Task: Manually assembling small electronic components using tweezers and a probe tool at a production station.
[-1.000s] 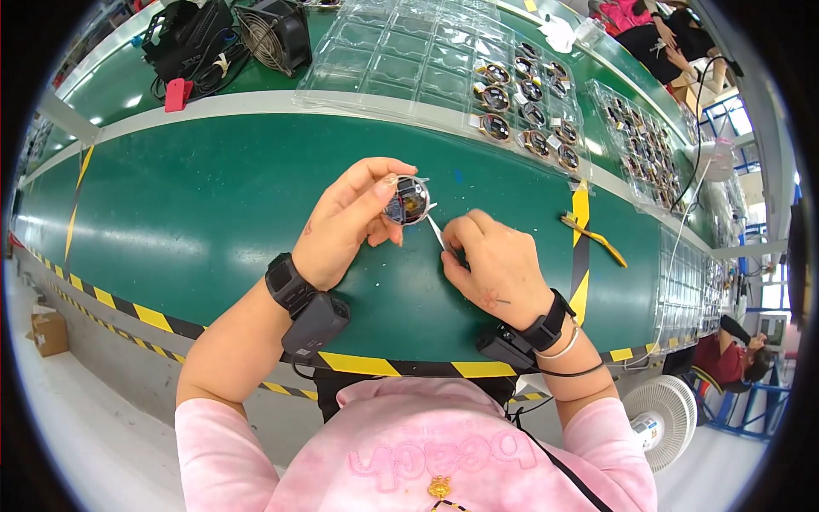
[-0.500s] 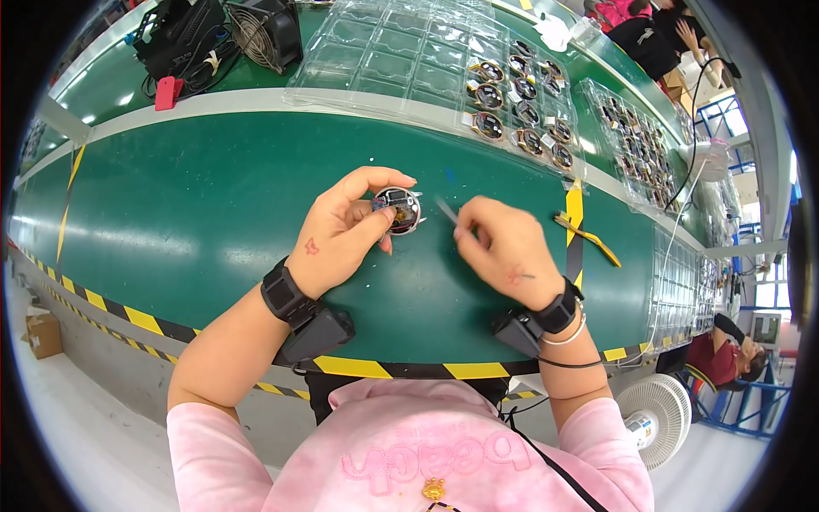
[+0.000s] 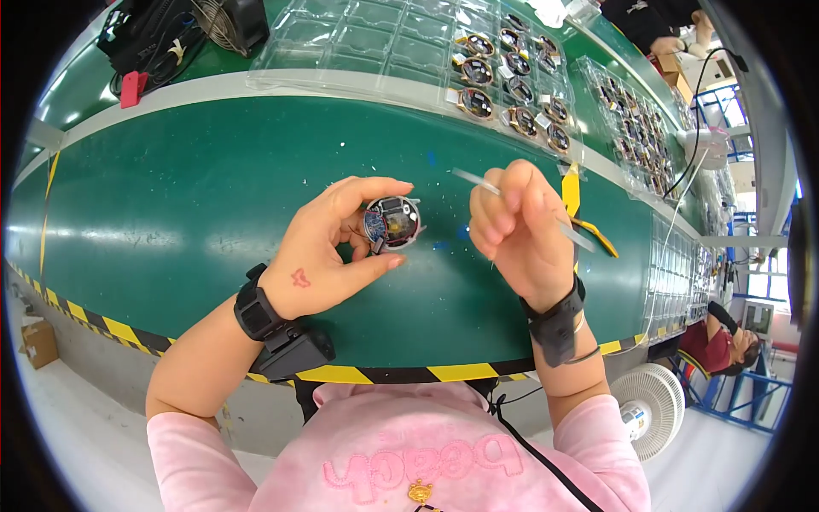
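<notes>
Between the thumb and fingers of my left hand (image 3: 316, 243) sits a round watch case (image 3: 394, 222), its open face showing a circuit board, wires and dark parts. The fingers grip it by the rim, a little above the green bench. To the right, my right hand (image 3: 527, 230) is raised with its fingers curled round a thin translucent stick (image 3: 474, 180). One end of the stick points at the upper left, and the other sticks out by the thumb side. A gap separates the stick from the watch case. Behind my right hand lies a yellow-handled hand tool (image 3: 599, 238), partly hidden.
Beyond the bench's pale ledge (image 3: 205, 104) stands a clear compartment tray (image 3: 350, 61) with several round watch parts. Another loaded tray (image 3: 636, 128) is farther right. A red tag (image 3: 133, 89) and black cabled equipment are at upper left. Striped tape (image 3: 461, 373) lines the near edge.
My right hand has turned palm-inward and lifted away from the watch case with the stick. My left thumb has moved off the watch's face to its lower rim.
</notes>
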Motion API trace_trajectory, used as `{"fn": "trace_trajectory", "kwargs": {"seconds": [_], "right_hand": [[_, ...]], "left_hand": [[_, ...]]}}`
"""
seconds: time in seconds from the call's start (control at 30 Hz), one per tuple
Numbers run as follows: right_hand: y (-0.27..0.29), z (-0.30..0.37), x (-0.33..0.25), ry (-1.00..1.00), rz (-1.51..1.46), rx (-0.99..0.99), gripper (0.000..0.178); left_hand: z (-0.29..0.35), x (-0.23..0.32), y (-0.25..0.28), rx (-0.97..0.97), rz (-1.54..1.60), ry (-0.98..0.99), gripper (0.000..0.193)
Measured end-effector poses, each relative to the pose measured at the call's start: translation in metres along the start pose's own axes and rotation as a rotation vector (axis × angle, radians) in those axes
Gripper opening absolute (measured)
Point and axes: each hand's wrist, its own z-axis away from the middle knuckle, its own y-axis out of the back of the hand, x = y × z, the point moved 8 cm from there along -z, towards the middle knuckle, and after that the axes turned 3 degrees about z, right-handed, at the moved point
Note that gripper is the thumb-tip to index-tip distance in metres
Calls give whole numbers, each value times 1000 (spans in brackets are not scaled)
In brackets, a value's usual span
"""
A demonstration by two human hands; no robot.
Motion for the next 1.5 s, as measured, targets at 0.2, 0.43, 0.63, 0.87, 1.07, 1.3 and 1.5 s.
{"fn": "trace_trajectory", "kwargs": {"seconds": [0.2,0.43,0.63,0.87,1.07,1.3,1.5], "right_hand": [[-13,11,4,-67,648,-21,28],[-26,7,-4,52,1035,-132,12],[-32,6,-4,300,1170,-187,9],[-29,7,2,270,1188,-107,13],[-28,8,3,325,1161,-96,14],[-28,8,5,286,1190,-156,13],[-27,8,7,265,1182,-143,13]], "left_hand": [[-1,-1,-6,-112,16,-21,60],[-2,-2,-8,-175,-87,-59,54],[-1,-3,-10,-174,-102,-49,50],[0,-5,-10,-181,-138,-45,49],[0,-6,-10,-187,-135,-58,47],[-1,-5,-10,-188,-149,-56,47],[0,-6,-10,-183,-137,-52,48]]}}
